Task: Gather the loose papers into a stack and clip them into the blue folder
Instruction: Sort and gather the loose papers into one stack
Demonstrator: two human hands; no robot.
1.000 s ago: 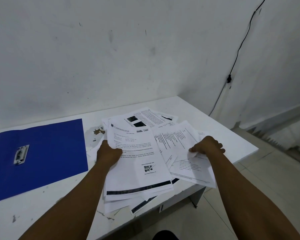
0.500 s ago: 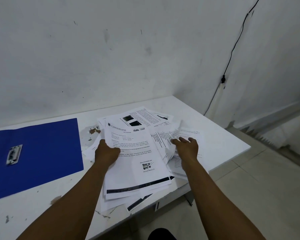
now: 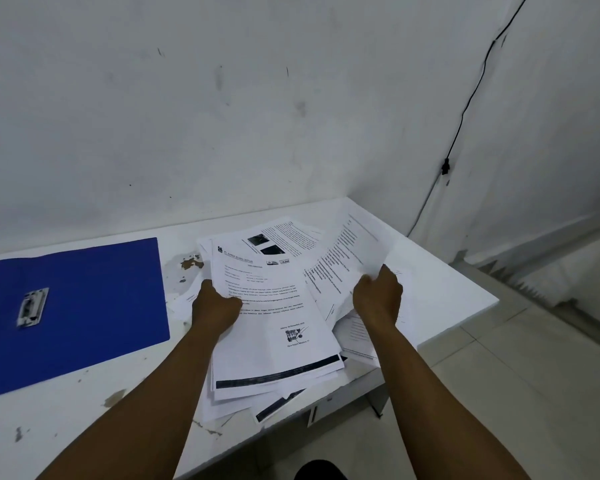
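Note:
A messy pile of printed white papers point(image 3: 274, 323) lies on the white table, fanned out and hanging over the front edge. My left hand point(image 3: 215, 306) grips the pile's left edge, thumb on the top sheet. My right hand point(image 3: 378, 299) grips a few sheets point(image 3: 347, 258) on the right side and holds them lifted and curled above the pile. The blue folder point(image 3: 94, 306) lies open and flat to the left, with its metal clip point(image 3: 32, 307) near the left end, apart from both hands.
The white table point(image 3: 444, 285) stands against a white wall, with chipped paint spots point(image 3: 191, 263) between folder and papers. A black cable point(image 3: 465, 116) runs down the wall at the right. Tiled floor point(image 3: 516, 393) lies to the right of the table.
My right hand has moved left across the pile, gathered the right-hand sheets and lifted them, curling them upward. My left hand has stayed on the pile's left edge.

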